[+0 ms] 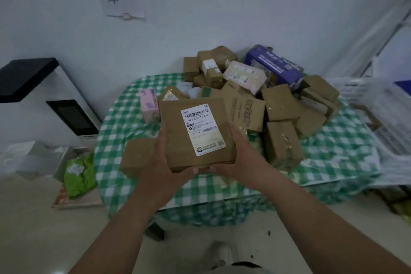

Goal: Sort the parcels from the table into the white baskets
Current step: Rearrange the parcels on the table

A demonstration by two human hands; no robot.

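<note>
Leftmost, a white machine with a black top (33,87) stands against the wall, and below it a green parcel bag (80,173) lies on the floor beside the table. Next comes the round table (115,118) under a green checked cloth, with a pink box (149,104) near its left rim and a plain brown carton (136,155) just left of the hands.

Held up over the table's near edge is one flat brown parcel (195,133), its white label (203,129) facing the camera. The left hand (164,162) is clamped on the parcel's lower left edge, thumb on the front face; the right hand (240,158) grips the lower right edge the same way. The parcel's longer side runs roughly up and away from the person.

Behind and to the right lies the heap of parcels (282,104): well over a dozen brown cartons, too overlapped to count exactly, plus one pink padded bag (244,75) and one blue box (275,64).

Farthest right, the white baskets (387,113) sit just beside the table; they look like a stack, but how many I cannot tell. So the target lies to the right of the held parcel, and the right hand is the nearer one, which suggests a swing rightward over the heap.
</note>
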